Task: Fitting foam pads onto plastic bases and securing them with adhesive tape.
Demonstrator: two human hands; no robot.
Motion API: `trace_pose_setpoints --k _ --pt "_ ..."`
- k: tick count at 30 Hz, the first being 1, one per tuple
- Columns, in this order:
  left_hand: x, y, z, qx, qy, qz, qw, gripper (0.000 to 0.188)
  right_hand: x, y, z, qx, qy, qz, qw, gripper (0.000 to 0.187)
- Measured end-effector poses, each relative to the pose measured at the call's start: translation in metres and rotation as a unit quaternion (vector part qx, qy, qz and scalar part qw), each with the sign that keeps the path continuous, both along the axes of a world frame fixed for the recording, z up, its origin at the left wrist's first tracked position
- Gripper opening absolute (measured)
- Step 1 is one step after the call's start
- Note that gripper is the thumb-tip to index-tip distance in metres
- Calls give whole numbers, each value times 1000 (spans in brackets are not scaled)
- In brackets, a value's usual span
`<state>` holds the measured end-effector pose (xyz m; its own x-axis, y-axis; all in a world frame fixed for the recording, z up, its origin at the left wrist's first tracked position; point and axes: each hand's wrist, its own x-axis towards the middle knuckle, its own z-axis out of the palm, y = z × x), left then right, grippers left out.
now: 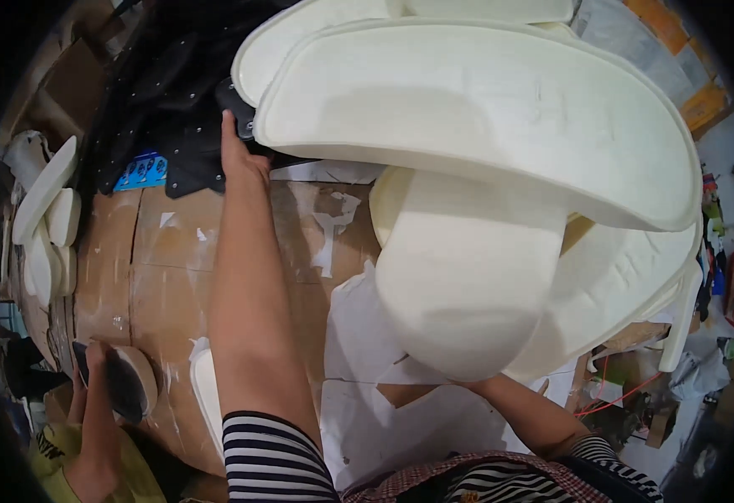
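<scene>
The left hand (pixel 246 158) touches a black piece (pixel 234 99) at the far left. The near white pad (pixel 468 285), right of middle, hides the right hand. Whether the fingers of either hand are gripping, I cannot tell.

Your cardboard-covered table (pixel 174 293) carries black studded pieces (pixel 178 109) at upper left, white paper (pixel 442 423) at lower centre, cream molded shells (pixel 627 272) at right.

no wording clearly legible, raised letter-like marks on the upper shell (pixel 468 109) toward its right end, similar raised marks on the lower shell (pixel 623 281), dark printed figures on the blue card (pixel 142 171), dark print on the yellow shirt (pixel 57 469), too small to read
</scene>
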<state>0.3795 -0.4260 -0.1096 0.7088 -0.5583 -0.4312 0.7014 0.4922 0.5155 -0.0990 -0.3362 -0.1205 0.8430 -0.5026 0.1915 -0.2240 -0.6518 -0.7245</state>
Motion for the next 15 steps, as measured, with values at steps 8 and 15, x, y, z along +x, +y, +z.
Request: trace_pose_setpoints --k 8,15 --pt "-39 -13 9 132 -30 190 972 43 -12 -8 -9 61 4 -36 997 21" --pt "-75 30 15 259 -77 254 929 38 -4 3 -5 123 16 2 992 27"
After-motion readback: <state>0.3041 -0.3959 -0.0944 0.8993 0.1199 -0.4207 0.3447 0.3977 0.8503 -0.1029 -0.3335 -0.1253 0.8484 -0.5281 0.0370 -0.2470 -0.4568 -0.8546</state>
